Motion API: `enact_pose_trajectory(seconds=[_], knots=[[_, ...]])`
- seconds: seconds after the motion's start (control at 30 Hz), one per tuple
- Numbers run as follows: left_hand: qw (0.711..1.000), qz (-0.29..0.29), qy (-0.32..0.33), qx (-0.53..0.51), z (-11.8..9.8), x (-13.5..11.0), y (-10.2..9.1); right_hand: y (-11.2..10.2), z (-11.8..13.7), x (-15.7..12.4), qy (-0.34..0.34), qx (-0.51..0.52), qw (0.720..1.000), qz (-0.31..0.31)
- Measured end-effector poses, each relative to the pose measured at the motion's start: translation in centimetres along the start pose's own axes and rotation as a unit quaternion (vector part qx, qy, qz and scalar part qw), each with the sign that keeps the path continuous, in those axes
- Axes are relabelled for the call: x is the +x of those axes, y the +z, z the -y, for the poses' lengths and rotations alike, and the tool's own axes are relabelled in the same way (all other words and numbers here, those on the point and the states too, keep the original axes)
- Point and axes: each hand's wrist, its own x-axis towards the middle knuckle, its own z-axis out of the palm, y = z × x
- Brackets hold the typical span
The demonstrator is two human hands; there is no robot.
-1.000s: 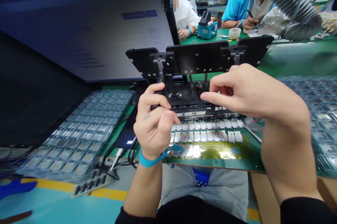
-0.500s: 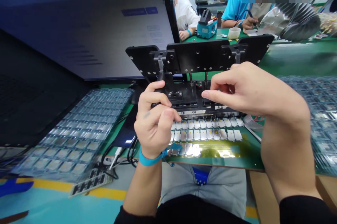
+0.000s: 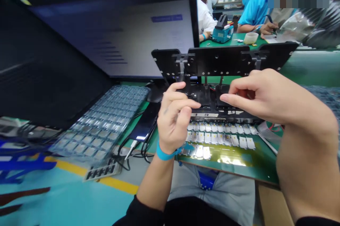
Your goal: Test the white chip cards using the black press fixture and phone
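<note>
A black test fixture (image 3: 225, 61) with a raised lid stands on the green bench in front of me. My left hand (image 3: 175, 119), with a blue wrist strap, has its fingers curled at the fixture's left nest; what it pinches is hidden. My right hand (image 3: 262, 95) hovers over the right nest with fingers bent and pressed together, index pointing left; nothing nameable shows in it. Rows of small white parts (image 3: 220, 135) lie on a yellow sheet just below both hands.
A big monitor (image 3: 119, 38) stands at the left rear. A clear blister tray of parts (image 3: 103, 126) lies at the left, with cables and a phone beside it. Another tray shows at the far right. Other people work at benches behind.
The view has swung left, so everything sits further right in frame. Both hands keep the same pinched poses at the fixture.
</note>
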Motion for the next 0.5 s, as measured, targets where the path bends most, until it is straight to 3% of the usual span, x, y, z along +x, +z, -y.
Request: enact_pose_trajectory(seconds=[0.17, 0.5], knots=[[1.0, 0.019, 0.018, 0.006, -0.1, 0.3, -0.2, 0.0, -0.1, 0.6, -0.028, 0.016, 0.999, -0.001], [0.996, -0.029, 0.084, -0.005, -0.5, 1.3, -0.5, -0.9, 2.4, 1.4, -0.008, 0.042, 0.999, 0.02]])
